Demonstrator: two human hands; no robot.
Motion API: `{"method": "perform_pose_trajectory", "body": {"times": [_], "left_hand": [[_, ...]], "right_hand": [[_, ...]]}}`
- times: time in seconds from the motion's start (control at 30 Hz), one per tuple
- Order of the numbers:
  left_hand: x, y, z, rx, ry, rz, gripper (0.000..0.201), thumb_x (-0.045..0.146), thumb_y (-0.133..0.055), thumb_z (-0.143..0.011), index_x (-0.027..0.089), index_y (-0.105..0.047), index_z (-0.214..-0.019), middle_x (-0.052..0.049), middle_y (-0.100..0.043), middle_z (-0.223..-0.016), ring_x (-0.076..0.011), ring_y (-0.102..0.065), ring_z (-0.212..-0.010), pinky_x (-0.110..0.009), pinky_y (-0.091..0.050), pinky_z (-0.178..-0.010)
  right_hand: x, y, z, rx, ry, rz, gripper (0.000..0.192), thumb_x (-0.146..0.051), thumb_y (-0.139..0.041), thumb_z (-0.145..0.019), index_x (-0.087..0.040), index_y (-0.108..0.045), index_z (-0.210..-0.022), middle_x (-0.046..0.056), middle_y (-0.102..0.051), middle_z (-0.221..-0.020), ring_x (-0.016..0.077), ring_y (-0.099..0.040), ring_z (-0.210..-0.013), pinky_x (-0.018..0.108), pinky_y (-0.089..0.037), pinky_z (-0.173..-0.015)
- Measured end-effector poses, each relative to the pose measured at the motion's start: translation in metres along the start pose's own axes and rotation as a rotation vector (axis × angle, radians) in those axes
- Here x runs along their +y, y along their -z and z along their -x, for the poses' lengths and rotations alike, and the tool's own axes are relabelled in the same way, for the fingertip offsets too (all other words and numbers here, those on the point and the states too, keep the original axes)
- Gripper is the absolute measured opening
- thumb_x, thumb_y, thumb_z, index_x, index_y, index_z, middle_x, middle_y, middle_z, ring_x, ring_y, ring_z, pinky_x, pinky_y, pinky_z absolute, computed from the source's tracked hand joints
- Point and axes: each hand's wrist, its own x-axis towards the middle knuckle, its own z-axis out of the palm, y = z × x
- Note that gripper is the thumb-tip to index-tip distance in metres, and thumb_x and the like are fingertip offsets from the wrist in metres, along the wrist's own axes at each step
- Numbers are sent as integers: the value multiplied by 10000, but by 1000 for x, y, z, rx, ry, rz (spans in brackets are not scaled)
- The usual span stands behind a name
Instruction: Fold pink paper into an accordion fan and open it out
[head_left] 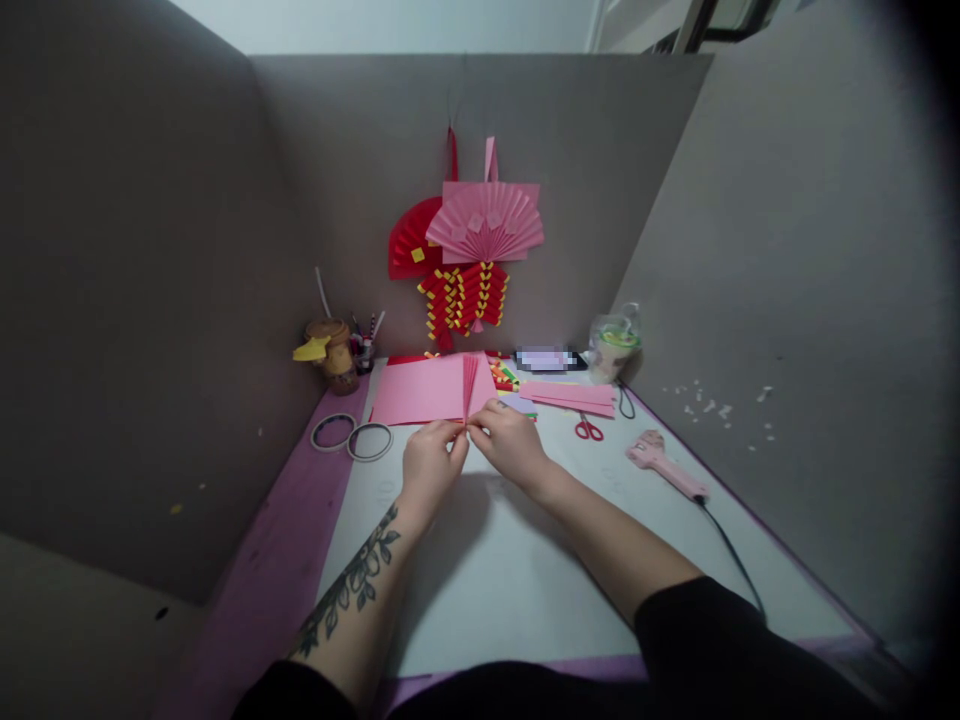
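Pinching the folded paper (469,382) at its bottom, your left hand (435,456) and right hand (513,440) likely keep folds together.

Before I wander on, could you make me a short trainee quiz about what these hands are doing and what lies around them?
1. What do the left hand and the right hand both pinch?
2. True or false: the red-handled scissors lie nearer the right hand than the left.
3. Which lies to the right of the scissors: A) tape rolls, B) pink glue gun, C) lidded brown cup?

Key: 1. the pleated pink paper, at its near end; 2. true; 3. B.
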Motion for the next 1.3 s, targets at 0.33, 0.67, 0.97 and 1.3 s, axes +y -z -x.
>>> {"method": "perform_pose_trajectory", "body": {"times": [0.33,0.67,0.97,1.3], "left_hand": [[-1,3,-1,17,19,16,197,186,-517,-819,188,-701,-890,-32,-716,-884,-152,-634,-795,-250,-462,-742],[1,2,0,7,30,-8,204,210,-511,-834,190,-704,-896,-31,-714,-883,-149,-628,-788,-246,-446,-754],[4,8,-2,-30,95,-11,210,208,-505,-814,192,-711,-850,-26,-711,-826,-135,-615,-723,-229,-426,-699],[-1,7,-5,-12,184,34,224,243,-503,-812,197,-720,-838,-21,-720,-823,-143,-622,-732,-234,-431,-691]], "right_hand": [[2,4,-5,-5,-31,-182,129,-160,-572,-812,-195,-691,-778,11,-609,-757,124,-572,-716,225,-409,-678],[-1,5,-1,-2,-8,-45,131,-198,-551,-835,-194,-676,-796,21,-614,-800,134,-576,-739,231,-400,-685],[5,10,-6,69,13,84,126,-167,-507,-813,-189,-622,-765,42,-605,-819,161,-556,-760,243,-393,-675],[20,44,-15,12,-18,-68,151,-191,-508,-831,-198,-648,-775,28,-626,-794,146,-568,-748,242,-420,-691]]}}
